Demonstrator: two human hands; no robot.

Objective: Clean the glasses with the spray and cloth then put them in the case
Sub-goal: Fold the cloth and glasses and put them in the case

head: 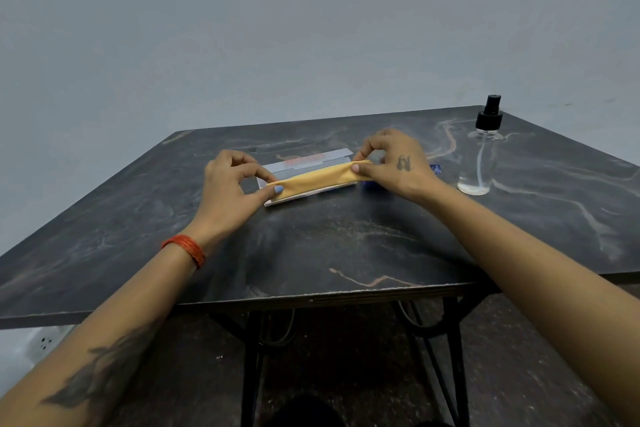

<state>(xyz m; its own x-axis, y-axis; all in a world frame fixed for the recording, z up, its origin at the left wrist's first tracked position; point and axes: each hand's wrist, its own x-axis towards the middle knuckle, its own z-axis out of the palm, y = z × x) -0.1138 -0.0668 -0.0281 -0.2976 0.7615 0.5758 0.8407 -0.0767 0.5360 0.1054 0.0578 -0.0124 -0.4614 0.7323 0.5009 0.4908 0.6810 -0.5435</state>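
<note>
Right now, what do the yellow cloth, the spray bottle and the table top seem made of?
Yellow cloth: soft matte fabric, stretching and creasing between both hands.
Spray bottle: clear glossy plastic probably, black pump top.
Table top: dark marble-patterned laminate perhaps; thin board edge shows.

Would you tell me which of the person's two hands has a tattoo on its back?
The right hand, pinching the yellow cloth's end nearer the spray bottle, shows a dark tattoo. The left hand has none; a red bangle circles its wrist.
</note>
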